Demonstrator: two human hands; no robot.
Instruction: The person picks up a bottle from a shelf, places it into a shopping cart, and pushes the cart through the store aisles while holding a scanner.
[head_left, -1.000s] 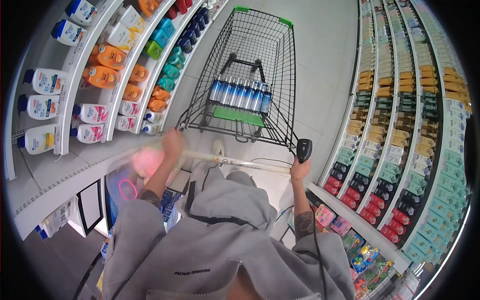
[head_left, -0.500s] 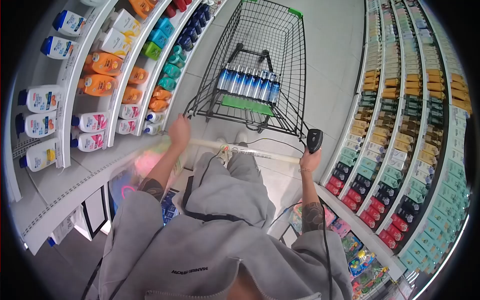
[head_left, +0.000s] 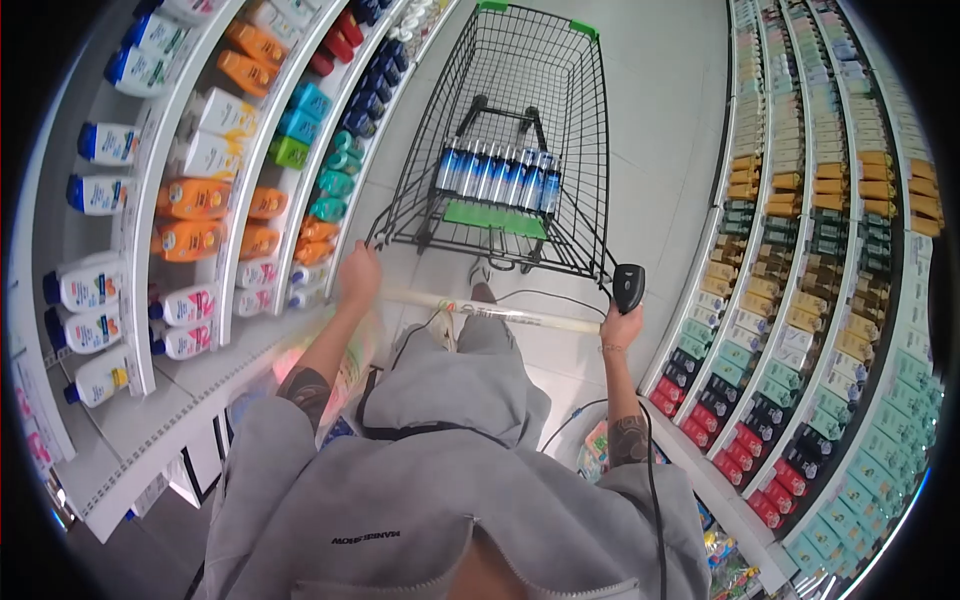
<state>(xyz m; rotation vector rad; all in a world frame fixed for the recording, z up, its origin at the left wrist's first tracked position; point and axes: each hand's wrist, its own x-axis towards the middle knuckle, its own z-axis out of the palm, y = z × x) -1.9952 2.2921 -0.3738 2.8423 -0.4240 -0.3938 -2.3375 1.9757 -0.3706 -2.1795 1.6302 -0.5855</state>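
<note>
Ahead of me stands a black wire shopping cart (head_left: 590,140) with green corner pieces. Its pale handle bar (head_left: 500,312) runs across in front of my legs. My left hand (head_left: 358,275) is closed around the bar's left end, and my right hand (head_left: 622,326) grips the right end. Just above the right hand sits a black rounded device (head_left: 628,288), with a cable near it. Inside the cart, a row of blue and silver cylindrical containers (head_left: 500,177) stands near a green panel (head_left: 495,218).
To the left, white shelves (head_left: 150,200) carry rows of bottles, among them orange bottles (head_left: 195,200). Shelves of boxed goods (head_left: 790,300) line the right side. Grey floor tiles (head_left: 660,170) run between them. My shoe (head_left: 480,272) shows beneath the handle.
The left shelves' bottles have slid down in view as the cart and I advance along the aisle. One foot now reaches further forward. Both hands stay on the handle.
</note>
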